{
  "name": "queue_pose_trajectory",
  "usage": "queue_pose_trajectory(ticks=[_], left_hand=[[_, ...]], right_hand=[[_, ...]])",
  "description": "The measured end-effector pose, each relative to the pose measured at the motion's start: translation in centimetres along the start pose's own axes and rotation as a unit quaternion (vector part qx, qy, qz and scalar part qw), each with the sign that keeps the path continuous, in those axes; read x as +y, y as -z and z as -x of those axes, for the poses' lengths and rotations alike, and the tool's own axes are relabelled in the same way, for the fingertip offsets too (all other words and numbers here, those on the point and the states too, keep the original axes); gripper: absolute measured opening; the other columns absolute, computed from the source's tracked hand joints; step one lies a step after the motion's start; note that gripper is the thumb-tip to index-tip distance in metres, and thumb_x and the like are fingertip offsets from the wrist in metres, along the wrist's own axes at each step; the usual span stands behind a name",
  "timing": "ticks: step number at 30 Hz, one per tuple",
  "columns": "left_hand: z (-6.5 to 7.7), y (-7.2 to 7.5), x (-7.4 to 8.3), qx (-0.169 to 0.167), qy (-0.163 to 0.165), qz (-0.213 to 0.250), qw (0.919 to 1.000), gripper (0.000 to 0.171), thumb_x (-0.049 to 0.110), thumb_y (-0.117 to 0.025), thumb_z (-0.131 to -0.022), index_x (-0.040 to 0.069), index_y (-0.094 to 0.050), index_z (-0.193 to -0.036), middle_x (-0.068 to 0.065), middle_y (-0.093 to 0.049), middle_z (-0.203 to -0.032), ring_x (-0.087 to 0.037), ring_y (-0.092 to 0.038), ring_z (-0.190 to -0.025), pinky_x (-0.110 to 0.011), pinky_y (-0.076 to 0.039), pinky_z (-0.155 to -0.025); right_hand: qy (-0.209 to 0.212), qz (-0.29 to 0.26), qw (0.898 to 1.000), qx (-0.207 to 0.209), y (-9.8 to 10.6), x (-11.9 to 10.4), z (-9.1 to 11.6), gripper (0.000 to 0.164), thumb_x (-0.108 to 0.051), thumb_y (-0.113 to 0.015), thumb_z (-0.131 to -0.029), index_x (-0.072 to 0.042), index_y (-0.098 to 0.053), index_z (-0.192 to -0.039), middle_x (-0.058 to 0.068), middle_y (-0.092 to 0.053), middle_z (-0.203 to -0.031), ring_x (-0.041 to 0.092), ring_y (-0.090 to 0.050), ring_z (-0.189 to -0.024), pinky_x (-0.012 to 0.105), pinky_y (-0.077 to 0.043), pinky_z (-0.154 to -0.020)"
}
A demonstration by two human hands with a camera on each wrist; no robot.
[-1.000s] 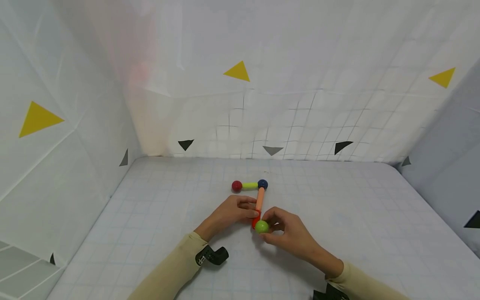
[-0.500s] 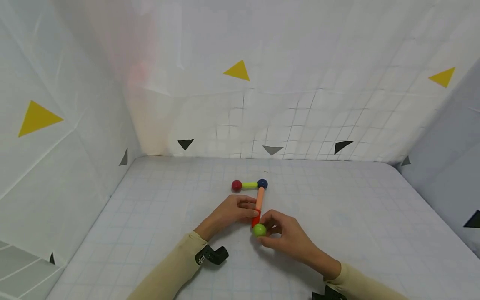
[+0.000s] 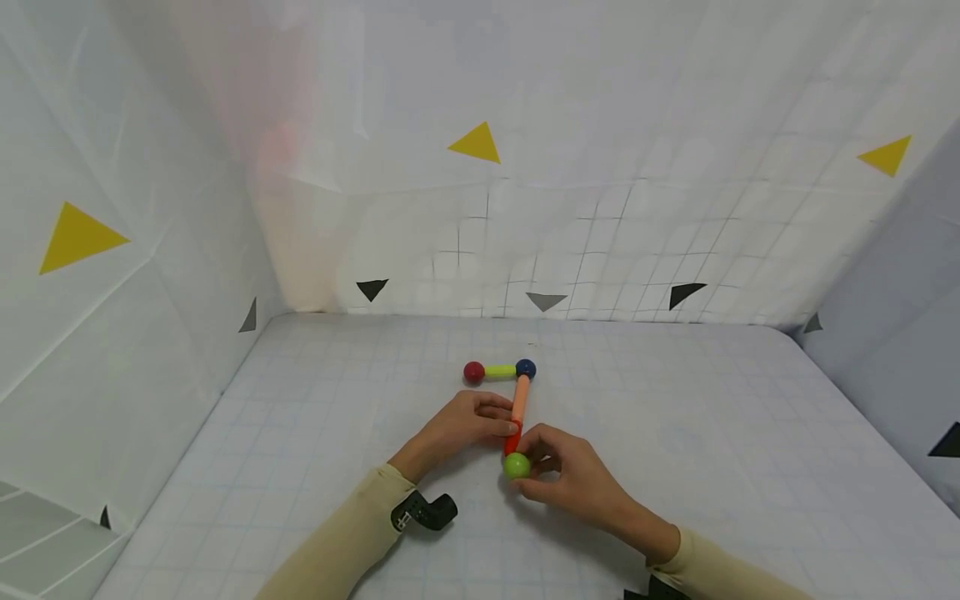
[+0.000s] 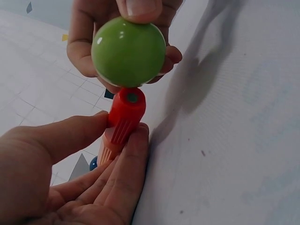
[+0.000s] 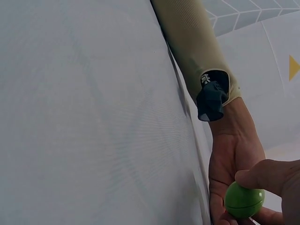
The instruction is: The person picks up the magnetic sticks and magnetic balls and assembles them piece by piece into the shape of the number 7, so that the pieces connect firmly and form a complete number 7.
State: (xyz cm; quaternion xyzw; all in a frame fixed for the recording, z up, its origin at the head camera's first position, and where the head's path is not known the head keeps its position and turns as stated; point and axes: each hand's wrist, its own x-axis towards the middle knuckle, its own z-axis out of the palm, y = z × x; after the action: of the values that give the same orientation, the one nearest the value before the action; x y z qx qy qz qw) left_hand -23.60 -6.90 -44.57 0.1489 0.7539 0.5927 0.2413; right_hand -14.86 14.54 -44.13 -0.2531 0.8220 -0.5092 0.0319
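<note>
Between thumb and fingers, my left hand (image 3: 472, 421) pinches a red rod (image 3: 513, 440), whose end with a grey metal disc faces the camera in the left wrist view. Beyond it an orange rod (image 3: 521, 398) runs in line to a dark blue ball (image 3: 526, 368). From that ball a yellow-green rod (image 3: 500, 371) leads left to a dark red ball (image 3: 474, 372). My right hand (image 3: 581, 477) pinches a glossy green ball (image 4: 129, 52) at the near end of the red rod. Ball and rod end look to be touching or nearly so.
All this lies on a white surface with a faint grid (image 3: 712, 467). White sheets (image 3: 600, 100) with yellow and dark triangles rise at the back and sides. A dark wrist camera (image 3: 426, 508) sits on the left sleeve, with another (image 3: 656, 587) on the right.
My right hand has moved the green ball slightly left and toward me, from beside the red rod's end to in line with it. The left hand and the other pieces have stayed put.
</note>
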Motion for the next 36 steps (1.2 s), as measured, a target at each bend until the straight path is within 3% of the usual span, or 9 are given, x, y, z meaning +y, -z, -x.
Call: queue_pose_trajectory(ticks=[13, 30, 36], left_hand=[[-0.1, 0.0, -0.1, 0.000, 0.003, 0.006, 1.0000, 0.039, 0.020, -0.082, -0.092, 0.005, -0.071, -0.126, -0.003, -0.076, -0.107, -0.017, -0.067, -0.104, -0.038, -0.051, -0.098], [-0.1, 0.0, -0.1, -0.005, 0.007, 0.014, 0.9999, 0.038, 0.019, -0.081, -0.092, 0.005, -0.070, -0.126, -0.004, -0.076, -0.107, -0.017, -0.067, -0.102, -0.037, -0.051, -0.096], [-0.1, 0.0, -0.1, -0.003, 0.003, 0.012, 0.9999, 0.039, 0.020, -0.082, -0.092, 0.005, -0.070, -0.126, -0.003, -0.076, -0.107, -0.017, -0.068, -0.102, -0.037, -0.051, -0.097]], right_hand=[[0.001, -0.017, 1.000, -0.003, -0.6, 0.0, 0.1, 0.036, -0.008, -0.087, -0.085, -0.011, -0.062, -0.111, 0.000, -0.066, -0.103, 0.020, -0.069, -0.090, 0.038, -0.061, -0.078], [0.029, 0.007, 0.999, 0.016, -0.9, 0.1, 0.1, 0.037, -0.010, -0.087, -0.086, -0.009, -0.061, -0.111, 0.000, -0.066, -0.101, 0.018, -0.068, -0.088, 0.036, -0.061, -0.075], [0.019, 0.017, 0.999, 0.019, -1.0, -0.1, 0.0, 0.038, -0.011, -0.088, -0.085, -0.011, -0.061, -0.111, -0.002, -0.065, -0.101, 0.017, -0.068, -0.088, 0.035, -0.060, -0.075]])
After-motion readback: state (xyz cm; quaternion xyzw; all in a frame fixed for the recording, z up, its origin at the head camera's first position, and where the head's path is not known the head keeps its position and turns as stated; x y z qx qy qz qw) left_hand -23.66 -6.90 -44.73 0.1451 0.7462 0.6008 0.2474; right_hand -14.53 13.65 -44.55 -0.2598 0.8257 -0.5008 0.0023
